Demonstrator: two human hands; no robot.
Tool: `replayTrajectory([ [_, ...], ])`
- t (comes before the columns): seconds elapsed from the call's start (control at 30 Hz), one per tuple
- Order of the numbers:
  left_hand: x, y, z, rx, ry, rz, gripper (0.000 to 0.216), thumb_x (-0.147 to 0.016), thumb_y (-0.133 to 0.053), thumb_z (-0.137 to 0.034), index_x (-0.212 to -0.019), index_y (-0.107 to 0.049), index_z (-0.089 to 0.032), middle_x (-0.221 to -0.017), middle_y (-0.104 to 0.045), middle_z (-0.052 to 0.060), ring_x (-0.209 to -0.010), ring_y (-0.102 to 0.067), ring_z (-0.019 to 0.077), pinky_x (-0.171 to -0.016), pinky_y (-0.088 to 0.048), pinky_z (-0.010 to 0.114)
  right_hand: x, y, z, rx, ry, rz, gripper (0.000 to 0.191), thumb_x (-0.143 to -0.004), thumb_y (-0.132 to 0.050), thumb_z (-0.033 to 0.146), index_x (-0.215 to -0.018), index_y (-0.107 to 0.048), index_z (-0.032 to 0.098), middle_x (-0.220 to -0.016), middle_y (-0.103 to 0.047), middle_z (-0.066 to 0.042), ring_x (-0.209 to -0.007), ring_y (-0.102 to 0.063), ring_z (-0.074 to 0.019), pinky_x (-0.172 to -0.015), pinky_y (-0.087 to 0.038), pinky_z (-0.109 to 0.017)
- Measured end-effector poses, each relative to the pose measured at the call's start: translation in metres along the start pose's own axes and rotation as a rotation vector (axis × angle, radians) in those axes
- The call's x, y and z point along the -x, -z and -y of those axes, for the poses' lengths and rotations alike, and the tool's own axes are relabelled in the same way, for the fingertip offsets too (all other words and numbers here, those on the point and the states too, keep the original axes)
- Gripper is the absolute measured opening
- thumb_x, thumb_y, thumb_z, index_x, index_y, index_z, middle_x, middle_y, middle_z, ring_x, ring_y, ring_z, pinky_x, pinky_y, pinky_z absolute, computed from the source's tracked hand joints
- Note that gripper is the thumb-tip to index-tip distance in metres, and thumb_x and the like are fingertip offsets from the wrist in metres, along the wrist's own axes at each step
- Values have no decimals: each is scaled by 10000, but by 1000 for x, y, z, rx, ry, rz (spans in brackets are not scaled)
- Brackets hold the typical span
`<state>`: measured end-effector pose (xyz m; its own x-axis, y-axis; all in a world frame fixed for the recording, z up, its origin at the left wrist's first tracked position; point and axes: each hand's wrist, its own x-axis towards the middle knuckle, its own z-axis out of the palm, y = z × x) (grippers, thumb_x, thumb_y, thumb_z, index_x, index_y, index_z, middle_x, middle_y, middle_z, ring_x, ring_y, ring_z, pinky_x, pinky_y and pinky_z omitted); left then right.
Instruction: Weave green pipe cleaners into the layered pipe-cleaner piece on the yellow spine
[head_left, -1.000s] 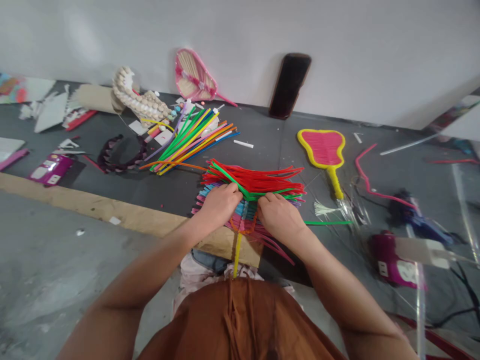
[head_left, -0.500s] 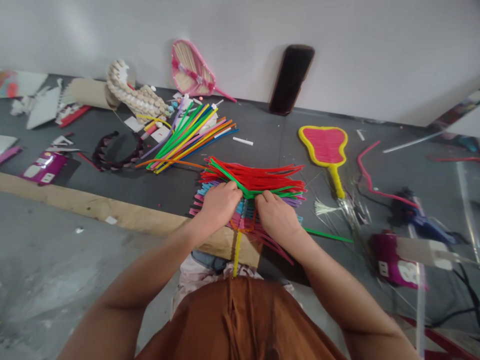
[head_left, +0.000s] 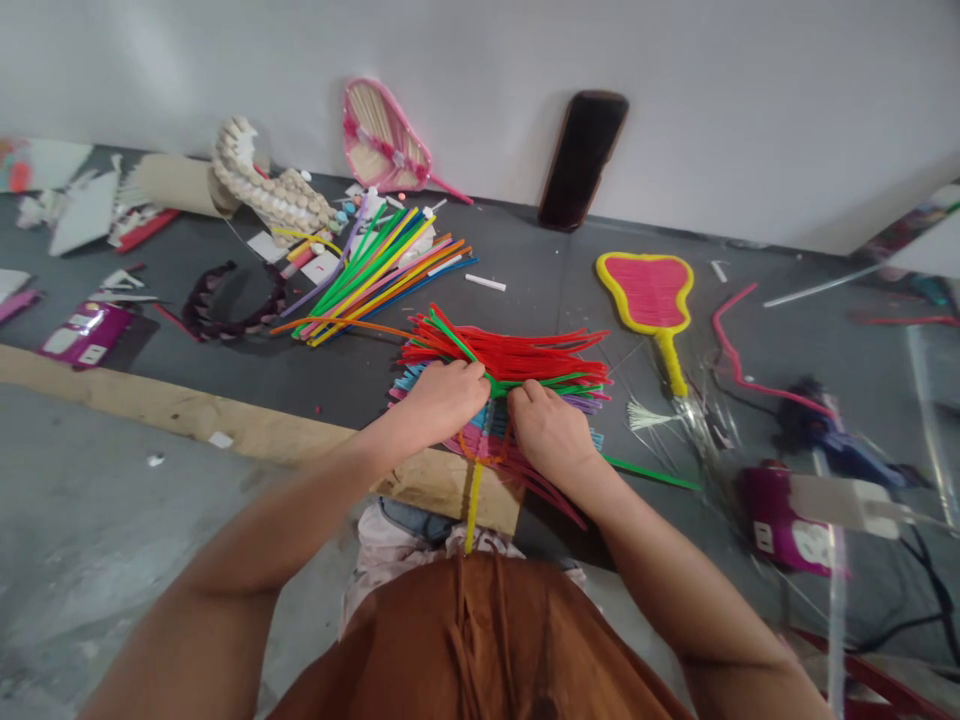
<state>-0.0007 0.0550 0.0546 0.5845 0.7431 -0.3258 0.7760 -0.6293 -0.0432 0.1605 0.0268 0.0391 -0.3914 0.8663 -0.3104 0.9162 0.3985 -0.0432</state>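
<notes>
Fan of red, green, blue and pink fuzzy wire stems (head_left: 525, 360) lies flat at the near edge of a dark grey floor mat (head_left: 540, 290), its yellow stem handle (head_left: 472, 505) pointing back across a brown cardboard strip (head_left: 247, 425) toward the person's lap. The left hand (head_left: 442, 395) and right hand (head_left: 551, 430) sit side by side on its middle, hiding it, fingers curled tight on the stems where a green one crosses the red top layer. The stems splay left and right in colour bands. A loose green stem (head_left: 652, 473) lies just right of the right hand, with a purple plastic block (head_left: 776, 515) further right. Farther off lie a heap of multi-coloured stems (head_left: 375, 275) and a yellow-rimmed pink fan (head_left: 649, 290). A dark oblong slab (head_left: 581, 160) leans on the white wall.
</notes>
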Motion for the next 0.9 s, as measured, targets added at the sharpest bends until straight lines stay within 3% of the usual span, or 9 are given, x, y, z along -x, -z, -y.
replayTrajectory([
  [0.3, 13, -4, 2, 92, 34, -19, 238, -924, -339, -37, -972, -560, -110, -908, -637, 104, -877, -616, 226, -775, -470, 328, 6, -2, -17, -193, 104, -64, 240, -962, -405, 168, -1108, -595, 166, -1080, -621, -92, -989, -616, -201, -849, -439, -281],
  [0.5, 23, -18, 6, 340, 164, -175, 221, -932, -307, -76, -946, -514, -154, -842, -611, 58, -756, -584, 186, -669, -427, 281, 12, 8, -23, -253, 107, -50, 274, -906, -432, 103, -1121, -593, 157, -1117, -613, -90, -1001, -616, -192, -849, -441, -275],
  [0.6, 24, -30, 6, 418, 204, -291, 223, -948, -293, -107, -946, -509, -163, -861, -604, 52, -781, -581, 176, -697, -436, 277, 10, 11, -20, -206, 62, -25, 287, -937, -391, 122, -1124, -605, 164, -1109, -631, -94, -994, -629, -191, -814, -444, -269],
  [0.77, 26, -39, 7, 438, 102, -336, 192, -966, -395, -202, -1040, -565, -155, -1000, -620, 80, -968, -599, 203, -824, -472, 309, 3, 10, -7, -71, 40, -62, 257, -969, -391, 212, -1089, -618, 221, -1025, -666, -64, -935, -641, -196, -682, -417, -260],
  [0.9, 29, -36, 8, 428, 67, -296, 219, -956, -432, -200, -1036, -628, -142, -1050, -610, 100, -983, -608, 215, -815, -488, 306, 0, 4, 2, -35, 53, -108, 242, -967, -395, 213, -1078, -609, 233, -1019, -665, -55, -917, -633, -188, -643, -392, -261],
])
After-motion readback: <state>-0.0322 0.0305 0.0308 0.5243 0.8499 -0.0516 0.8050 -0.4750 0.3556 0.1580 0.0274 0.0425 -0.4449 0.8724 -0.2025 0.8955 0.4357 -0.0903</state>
